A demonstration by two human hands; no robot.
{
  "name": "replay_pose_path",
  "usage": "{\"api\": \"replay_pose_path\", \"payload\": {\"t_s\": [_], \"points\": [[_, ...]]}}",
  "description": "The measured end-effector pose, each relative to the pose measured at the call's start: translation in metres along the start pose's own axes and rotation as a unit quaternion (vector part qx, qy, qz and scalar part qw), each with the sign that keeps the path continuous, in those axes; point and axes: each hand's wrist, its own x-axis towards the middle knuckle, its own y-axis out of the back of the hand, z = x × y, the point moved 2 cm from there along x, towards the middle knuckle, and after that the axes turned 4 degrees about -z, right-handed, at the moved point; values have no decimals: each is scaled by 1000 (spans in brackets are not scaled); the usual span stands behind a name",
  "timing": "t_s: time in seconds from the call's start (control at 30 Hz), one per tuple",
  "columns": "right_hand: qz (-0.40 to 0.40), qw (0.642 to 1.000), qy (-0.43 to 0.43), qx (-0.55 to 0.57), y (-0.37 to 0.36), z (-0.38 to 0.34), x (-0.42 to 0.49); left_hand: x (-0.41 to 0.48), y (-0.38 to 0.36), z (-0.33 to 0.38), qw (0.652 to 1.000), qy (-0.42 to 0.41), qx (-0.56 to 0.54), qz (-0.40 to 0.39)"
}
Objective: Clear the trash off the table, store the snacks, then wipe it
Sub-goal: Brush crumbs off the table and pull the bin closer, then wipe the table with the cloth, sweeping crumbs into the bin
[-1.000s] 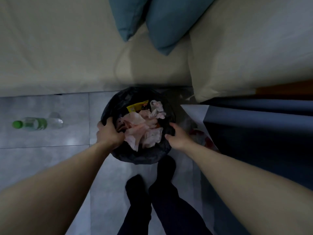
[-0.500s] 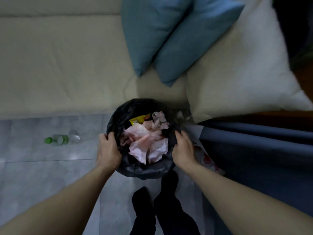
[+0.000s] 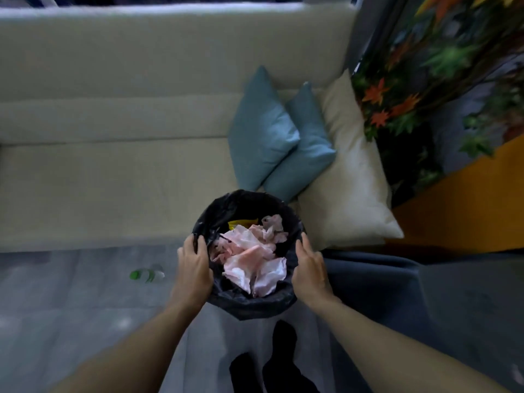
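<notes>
Head camera looked straight down at my two bare arms reaching forward to the bin (image 3: 246, 306), a round one lined with a black bag. My left hand (image 3: 195, 268) gripped the left side of the rim, fingers curled over the bag's edge and the thumb lying along the outside. My right hand (image 3: 310, 270) clasped the opposite side, palm flat to the wall and fingers bent round the rim. Both hands had hold of the bin and nothing else.

Inside, a heap of crumpled pink and white tissues (image 3: 252, 259) filled most of the opening, and a yellow wrapper (image 3: 238, 222) showed behind them near the far wall. The bin sat between my hands, in front of the cream sofa (image 3: 113, 165) and above my dark-socked feet (image 3: 280, 344); whether its base touched the grey floor (image 3: 71, 307) I could not tell.

On the sofa, two blue cushions (image 3: 261, 137) leaned together, and a cream pillow (image 3: 351, 194) lay just beside them on the right. A dark blue cloth (image 3: 397, 279) spread out beside my right hand. A clear bottle (image 3: 147, 275) with a green cap lay on its side on the floor, well to the left of the bin. Blurred green and orange leaves (image 3: 411, 80) stood at the upper right, over an orange surface (image 3: 467, 208).
</notes>
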Motion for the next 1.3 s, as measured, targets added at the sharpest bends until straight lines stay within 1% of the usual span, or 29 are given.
{"api": "replay_pose_path", "payload": {"t_s": [0.07,0.17,0.3,0.53,0.63,0.77,0.87,0.93,1.0,1.07,1.17,1.3], "points": [[4,1000,4,-3,18,-6,-18,-12,23,11,1000,-18,-10,15],[16,1000,-13,-6,39,-9,-48,-28,47,25,998,-48,-6,28],[53,998,-29,8,59,-10,-93,-53,71,39,994,-97,-19,38],[125,989,-73,35,71,-1,-180,-107,96,61,986,-161,-43,-2],[155,982,-101,41,67,9,-216,-128,96,70,979,-199,-48,6],[174,974,-141,43,58,25,-262,-159,87,81,978,-200,-63,-2],[171,970,-163,56,53,39,-292,-181,79,91,976,-186,-103,-42],[160,973,-158,48,49,45,-300,-184,74,88,977,-154,-132,-70],[174,964,-197,51,41,67,-333,-204,54,102,974,-167,-101,-119],[169,966,-189,46,34,74,-338,-209,48,101,975,-159,-82,-132],[170,961,-209,62,25,92,-357,-231,29,112,973,-156,-68,-155],[140,961,-228,67,4,113,-381,-255,1,114,971,-148,-43,-184]]}}
